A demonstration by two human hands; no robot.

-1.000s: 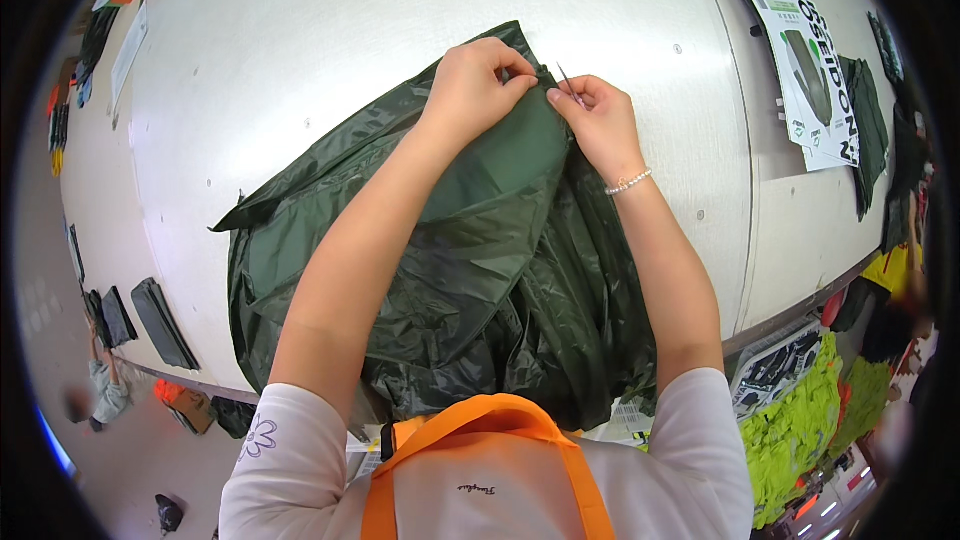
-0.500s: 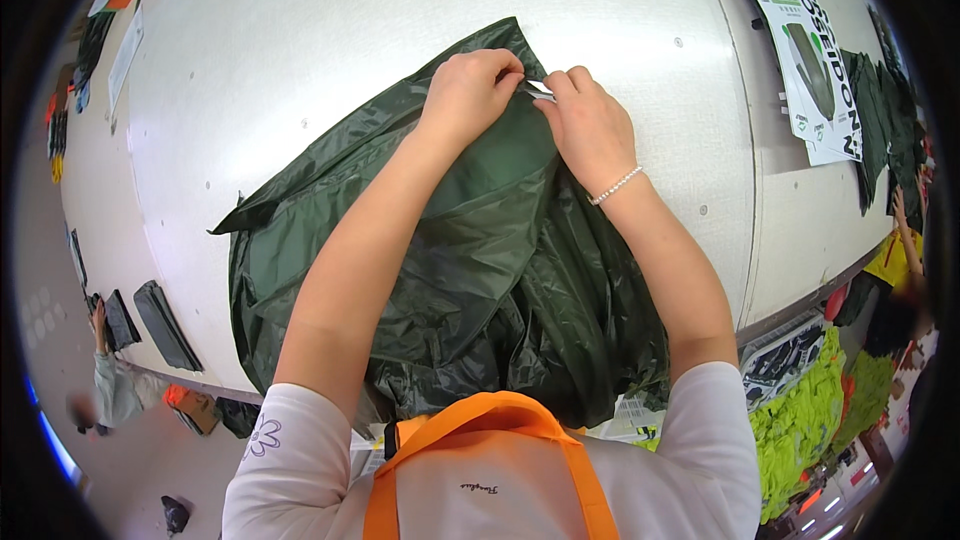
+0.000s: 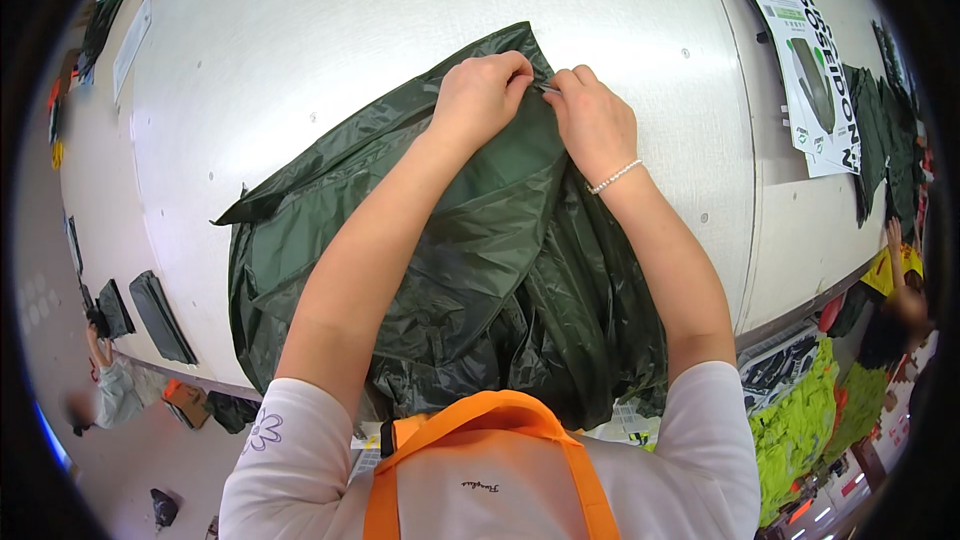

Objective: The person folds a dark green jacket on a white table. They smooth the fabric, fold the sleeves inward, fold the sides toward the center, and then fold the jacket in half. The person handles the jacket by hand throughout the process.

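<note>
A dark green, shiny waterproof garment point(image 3: 440, 250) lies spread and creased over the near part of the table, its far corner pointing away from me. Close to that corner, my left hand point(image 3: 481, 100) is closed, fingertips pinching the garment's edge. Just to its right, my right hand point(image 3: 597, 128) is closed around a small silvery pointed tool point(image 3: 548, 89); only its tip shows between the two hands, and the rest is hidden in the fingers. A beaded bracelet circles my right wrist.
The pale table point(image 3: 380, 10) extends beyond the garment. To the right lie printed white cards point(image 3: 805, 70) on dark green fabric. A folded dark bundle point(image 3: 162, 318) rests at the left edge. Bright yellow-green garments point(image 3: 800, 435) are piled at lower right. Other people stand at both sides.
The silvery tool shows less between my hands than before. My right hand has turned slightly and both hands stay at the garment's corner. The whole view has shifted a little.
</note>
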